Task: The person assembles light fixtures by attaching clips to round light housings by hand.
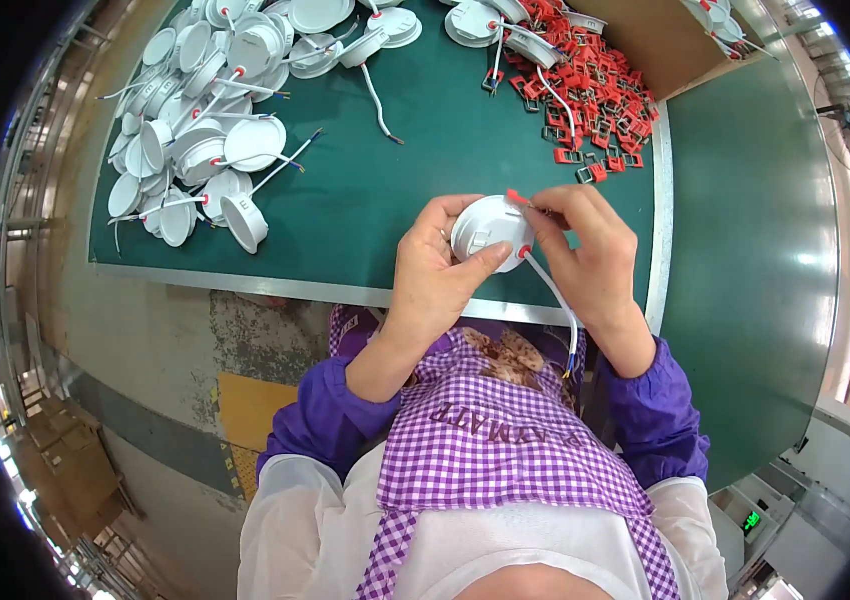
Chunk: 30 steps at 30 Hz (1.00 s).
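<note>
A round white lamp housing (485, 222) sits in my left hand (428, 262), its thumb laid across the flat face and the fingers round the rim. From a red grommet on its right side a white cable (557, 290) hangs down, with bare coloured wire ends. My right hand (590, 245) pinches a small red clip (516, 197) at the housing's upper right edge. Whether the clip is seated on the housing I cannot tell. Both hands are just above the near edge of the green table (365, 200).
Many similar white housings (200, 150) with cables lie heaped at the left. A pile of red clips with metal frames (595, 95) lies at the far right, beside a cardboard box (670, 45). A metal strip (661, 220) edges the table, with another green surface (745, 250) beyond.
</note>
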Available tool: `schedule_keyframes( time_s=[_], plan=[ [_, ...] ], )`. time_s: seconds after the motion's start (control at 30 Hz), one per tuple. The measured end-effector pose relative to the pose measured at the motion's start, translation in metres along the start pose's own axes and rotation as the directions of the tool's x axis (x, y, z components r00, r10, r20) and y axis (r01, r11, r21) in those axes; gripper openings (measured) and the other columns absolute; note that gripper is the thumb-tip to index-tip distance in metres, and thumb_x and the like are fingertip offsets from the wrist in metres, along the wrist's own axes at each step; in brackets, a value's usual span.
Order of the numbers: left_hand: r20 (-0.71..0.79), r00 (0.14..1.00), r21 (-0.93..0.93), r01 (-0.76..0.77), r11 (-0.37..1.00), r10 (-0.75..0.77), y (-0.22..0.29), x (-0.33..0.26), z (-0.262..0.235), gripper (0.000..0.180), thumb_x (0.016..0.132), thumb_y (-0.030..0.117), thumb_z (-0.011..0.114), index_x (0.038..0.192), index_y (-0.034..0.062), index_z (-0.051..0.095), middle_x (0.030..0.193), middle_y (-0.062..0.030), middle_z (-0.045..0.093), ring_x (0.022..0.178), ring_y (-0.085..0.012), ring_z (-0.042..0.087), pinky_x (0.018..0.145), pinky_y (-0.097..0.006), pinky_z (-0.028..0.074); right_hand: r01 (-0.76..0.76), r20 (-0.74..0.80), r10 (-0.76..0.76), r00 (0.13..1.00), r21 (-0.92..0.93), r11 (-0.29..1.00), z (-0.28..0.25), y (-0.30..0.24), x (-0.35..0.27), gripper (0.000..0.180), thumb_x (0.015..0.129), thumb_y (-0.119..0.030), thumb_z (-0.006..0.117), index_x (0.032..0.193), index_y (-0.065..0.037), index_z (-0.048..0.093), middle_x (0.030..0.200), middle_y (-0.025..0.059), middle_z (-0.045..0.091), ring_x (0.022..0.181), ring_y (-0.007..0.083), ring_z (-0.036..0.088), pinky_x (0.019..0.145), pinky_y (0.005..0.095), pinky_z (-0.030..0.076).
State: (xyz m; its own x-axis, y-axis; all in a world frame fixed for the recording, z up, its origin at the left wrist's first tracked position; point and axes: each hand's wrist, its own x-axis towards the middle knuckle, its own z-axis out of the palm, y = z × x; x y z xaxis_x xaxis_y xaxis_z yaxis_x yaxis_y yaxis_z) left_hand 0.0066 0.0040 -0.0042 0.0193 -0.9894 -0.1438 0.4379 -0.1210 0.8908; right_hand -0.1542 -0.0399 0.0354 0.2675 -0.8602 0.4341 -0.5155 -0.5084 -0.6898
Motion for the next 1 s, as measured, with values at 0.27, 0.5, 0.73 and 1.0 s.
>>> schedule_keyframes(
  time_s=[0.27,0.5,0.73,1.0],
  plan=[
    [-0.018,0.995,0.296,-0.085,0.951,0.095,0.002,0.002,0.005,0.040,0.083,-0.008,0.067,0.119,-0.0053,0.050,0.111,-0.0124,0.062,0.100,-0.0164,0.064,0.086,-0.028,0.055,0.125,0.095,-0.108,0.990,-0.197,0.972,-0.006,-0.015,-0.012,0.024,0.078,0.000,0.070,0.101,-0.001,0.063,0.092,0.0120,0.065,0.071,0.0274,0.065,0.060,0.0347,0.053],
    [-0.001,0.979,0.481,-0.180,0.858,0.206,0.009,-0.001,0.012,0.034,0.083,-0.003,0.069,0.115,-0.0021,0.057,0.104,-0.0075,0.066,0.093,-0.0128,0.064,0.079,-0.026,0.053,0.134,0.131,-0.103,0.986,-0.252,0.958,-0.007,-0.015,-0.015,0.025,0.077,0.001,0.070,0.101,-0.001,0.064,0.093,0.0116,0.065,0.070,0.0273,0.066,0.057,0.0347,0.053],
    [0.014,0.979,0.619,-0.170,0.767,0.205,0.019,0.001,0.015,0.031,0.079,-0.001,0.071,0.109,0.0017,0.062,0.097,-0.0068,0.069,0.087,-0.0118,0.064,0.076,-0.028,0.052,0.109,0.067,-0.095,0.993,-0.251,0.962,0.002,-0.010,-0.021,0.024,0.076,0.002,0.070,0.099,-0.002,0.064,0.091,0.0109,0.066,0.069,0.0274,0.066,0.057,0.0343,0.053],
    [0.098,0.986,0.501,-0.166,0.850,0.134,0.015,-0.003,0.004,0.035,0.083,0.002,0.070,0.116,0.0054,0.059,0.105,-0.0065,0.066,0.092,-0.0124,0.062,0.082,-0.027,0.050,-0.217,0.088,0.206,0.975,0.144,0.965,-0.003,-0.002,-0.013,0.025,0.078,0.005,0.070,0.101,-0.001,0.063,0.090,0.0093,0.066,0.073,0.0182,0.066,0.066,0.0291,0.052]
  ],
)
